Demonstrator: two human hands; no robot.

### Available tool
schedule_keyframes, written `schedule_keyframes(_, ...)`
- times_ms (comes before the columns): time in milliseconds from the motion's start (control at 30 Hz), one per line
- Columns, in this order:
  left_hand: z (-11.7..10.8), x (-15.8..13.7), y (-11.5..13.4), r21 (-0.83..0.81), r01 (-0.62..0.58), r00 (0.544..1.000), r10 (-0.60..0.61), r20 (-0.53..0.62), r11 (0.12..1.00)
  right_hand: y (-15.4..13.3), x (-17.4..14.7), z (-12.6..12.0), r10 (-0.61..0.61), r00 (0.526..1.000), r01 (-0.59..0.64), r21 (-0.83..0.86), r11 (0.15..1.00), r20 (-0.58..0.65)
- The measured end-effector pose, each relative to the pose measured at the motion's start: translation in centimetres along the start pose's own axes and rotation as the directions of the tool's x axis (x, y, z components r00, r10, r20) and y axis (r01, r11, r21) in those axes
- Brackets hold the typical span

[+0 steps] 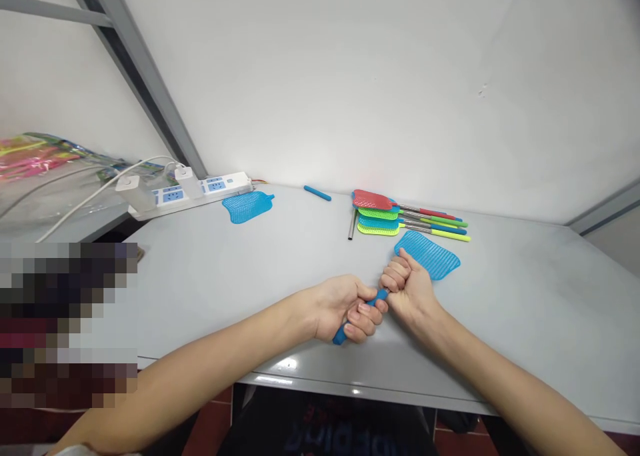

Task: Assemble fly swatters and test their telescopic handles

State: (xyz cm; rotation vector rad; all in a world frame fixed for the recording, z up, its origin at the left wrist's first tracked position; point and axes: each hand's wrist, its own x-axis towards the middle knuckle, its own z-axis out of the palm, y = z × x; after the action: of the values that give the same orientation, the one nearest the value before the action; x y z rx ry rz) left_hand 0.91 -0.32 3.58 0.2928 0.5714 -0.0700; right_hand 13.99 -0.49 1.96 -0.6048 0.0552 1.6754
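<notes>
Over the near part of the table, both hands grip one blue fly swatter. Around its blue handle my left hand is wrapped, the handle's end poking out below the fingers. My right hand is closed higher up, just below the blue mesh head, and hides most of the shaft there. The two hands touch or nearly touch. Beyond them lies a stack of fly swatters with red, green, blue and yellow heads and handles. A bare metal tube lies against the stack's left side.
A loose blue swatter head lies at the back left, beside a white power strip with plugs and cables. Near the wall rests a loose blue handle. Plastic-bagged colourful items lie at far left. A grey metal post stands behind the strip.
</notes>
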Motion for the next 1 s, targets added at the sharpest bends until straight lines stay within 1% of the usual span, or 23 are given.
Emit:
schedule_keyframes(67,-0.1,-0.1,0.0,0.079,-0.082,0.996,0.084,-0.02,0.993,-0.2,0.1,0.1,-0.006,0.999,0.006,-0.002,1.0,0.04)
schedule_keyframes(133,-0.2,-0.3,-0.1,0.196,-0.198,0.976,0.211,-0.046,0.96,-0.6,0.2,0.3,-0.029,0.995,0.031,-0.016,0.999,0.093)
schedule_keyframes(233,-0.3,-0.5,-0.3,0.353,-0.362,0.911,0.408,-0.062,0.863,-1.2,0.2,0.7,-0.11,0.981,0.118,-0.043,0.992,0.158)
schedule_keyframes(300,-0.4,-0.5,-0.4,0.394,-0.414,0.877,0.476,-0.069,0.82,-1.6,0.2,0.8,-0.164,0.971,0.176,-0.054,0.983,0.173)
schedule_keyframes(367,-0.6,-0.2,-0.6,0.399,-0.424,0.869,0.49,-0.074,0.813,-1.9,0.2,0.7,-0.189,0.966,0.203,-0.067,0.977,0.176)
schedule_keyframes(500,-0.6,0.5,-1.1,0.401,-0.441,0.854,0.513,-0.086,0.803,-1.8,0.0,0.5,-0.193,0.96,0.216,-0.098,0.972,0.202)
schedule_keyframes(600,-0.5,0.7,-1.5,0.391,-0.446,0.836,0.53,-0.139,0.805,-1.4,-0.2,0.3,-0.208,0.958,0.233,-0.118,0.965,0.195)
schedule_keyframes(700,-0.4,0.8,-1.7,0.374,-0.418,0.837,0.51,-0.196,0.828,-1.0,-0.3,0.1,-0.23,0.959,0.254,-0.138,0.957,0.166)
schedule_keyframes(800,-0.4,0.8,-1.7,0.368,-0.405,0.842,0.498,-0.205,0.837,-0.7,-0.4,0.0,-0.248,0.957,0.267,-0.122,0.956,0.151)
schedule_keyframes(900,-0.4,0.8,-1.6,0.37,-0.396,0.85,0.487,-0.198,0.841,-0.8,-0.4,-0.1,-0.233,0.963,0.246,-0.089,0.965,0.138)
schedule_keyframes(1000,-0.4,0.8,-1.7,0.385,-0.406,0.849,0.498,-0.176,0.829,-1.1,-0.3,0.1,-0.184,0.974,0.195,-0.078,0.978,0.133)
